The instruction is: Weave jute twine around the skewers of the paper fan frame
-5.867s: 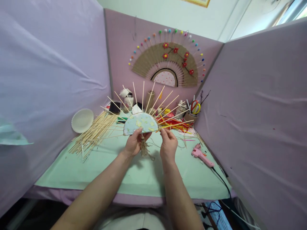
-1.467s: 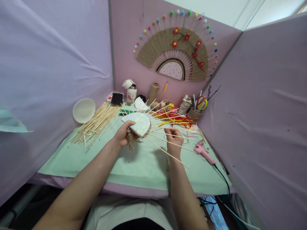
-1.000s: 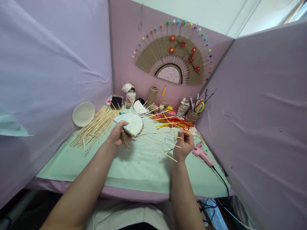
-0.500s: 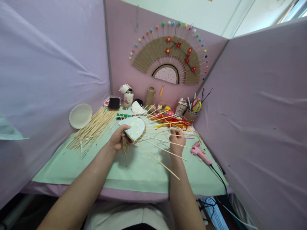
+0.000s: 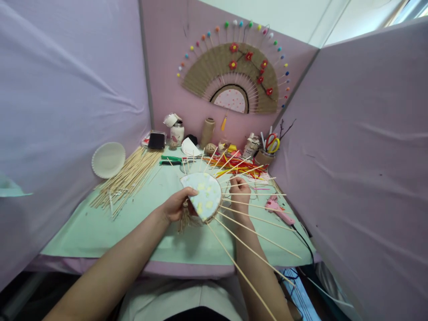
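Sporting yellow blotches on pale blue, the half-round fan (image 5: 205, 191) is above the desk (image 5: 150, 238), thin sticks (image 5: 264, 194) raying out — left hand (image 5: 178, 204) pinching its straight edge, right hand (image 5: 240, 191) curled — can't tell around what.

The half-round piece (image 5: 203, 194) is pale blue with soft yellow blotches. Its thin sticks (image 5: 264, 194) are light tan, and its tassel (image 5: 185, 218) is dull brown. The desk (image 5: 133, 236) is mint green. The back wall (image 5: 167, 58) is pink, and the big fan (image 5: 205, 67) on it is brown with red flowers (image 5: 249, 56) that have yellow middles. The fan's small half circle (image 5: 230, 100) is pale pink with red dots, and a black line (image 5: 230, 84) curves around it. The glue gun (image 5: 284, 217) is pink. The bowl (image 5: 109, 160) is off-white.
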The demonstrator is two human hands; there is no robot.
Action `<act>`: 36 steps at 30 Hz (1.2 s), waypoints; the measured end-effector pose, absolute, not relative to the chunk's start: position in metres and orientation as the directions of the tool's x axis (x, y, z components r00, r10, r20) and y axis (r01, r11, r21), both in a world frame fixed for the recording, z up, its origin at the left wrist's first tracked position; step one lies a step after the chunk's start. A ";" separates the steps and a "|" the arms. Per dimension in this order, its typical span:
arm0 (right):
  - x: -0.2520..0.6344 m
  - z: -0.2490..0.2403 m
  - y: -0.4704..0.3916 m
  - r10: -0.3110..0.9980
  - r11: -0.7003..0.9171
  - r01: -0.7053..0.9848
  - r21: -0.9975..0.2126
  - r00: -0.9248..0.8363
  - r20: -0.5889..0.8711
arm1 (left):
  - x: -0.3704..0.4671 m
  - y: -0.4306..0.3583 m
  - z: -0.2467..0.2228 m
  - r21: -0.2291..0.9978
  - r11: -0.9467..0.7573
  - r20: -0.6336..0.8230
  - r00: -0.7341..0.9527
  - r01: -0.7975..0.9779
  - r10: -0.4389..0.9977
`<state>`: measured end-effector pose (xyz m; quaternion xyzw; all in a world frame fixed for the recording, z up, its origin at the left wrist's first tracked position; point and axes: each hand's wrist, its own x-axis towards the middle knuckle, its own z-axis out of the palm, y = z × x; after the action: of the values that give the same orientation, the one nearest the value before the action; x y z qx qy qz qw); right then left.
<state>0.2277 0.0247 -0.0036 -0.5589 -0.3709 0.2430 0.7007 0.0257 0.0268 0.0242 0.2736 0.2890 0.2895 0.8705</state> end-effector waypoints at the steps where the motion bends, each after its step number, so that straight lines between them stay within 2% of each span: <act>1: 0.228 -0.003 0.024 0.752 0.265 0.047 -0.963 0.616 0.237 | 0.024 0.029 0.024 0.644 0.678 -0.336 0.666 -0.353 0.666; 7: 0.229 0.004 0.021 0.788 0.309 -0.176 -0.935 0.597 0.148 | 0.022 0.034 0.024 0.625 0.682 -0.357 0.637 -0.381 0.683; 13: 0.233 0.016 0.014 0.922 0.191 -0.466 -0.864 0.386 -0.004 | 0.019 0.036 0.026 0.624 0.673 -0.391 0.587 -0.397 0.709; 18: 0.241 0.023 0.007 0.972 0.099 -0.659 -0.745 0.224 -0.069 | 0.017 0.038 0.029 0.636 0.644 -0.408 0.524 -0.425 0.748; 21: 0.245 0.021 0.008 0.976 0.104 -0.705 -0.701 0.207 -0.063 | 0.016 0.038 0.032 0.640 0.625 -0.408 0.492 -0.447 0.769; 26: 0.250 0.016 0.010 0.988 0.144 -0.776 -0.614 0.153 0.039 | 0.014 0.040 0.033 0.661 0.587 -0.404 0.438 -0.467 0.803; 30: 0.256 0.018 0.005 0.977 0.208 -0.846 -0.491 0.201 0.067 | 0.012 0.043 0.035 0.685 0.549 -0.404 0.377 -0.479 0.833; 36: 0.267 0.024 -0.002 0.944 0.325 -0.884 -0.336 0.282 0.171 | 0.007 0.047 0.042 0.657 0.496 -0.355 0.348 -0.568 0.868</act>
<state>0.2670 -0.0024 0.0243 -0.0879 -0.1706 0.5743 0.7958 0.0070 0.0471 0.0417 0.2157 0.3476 0.4531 0.7921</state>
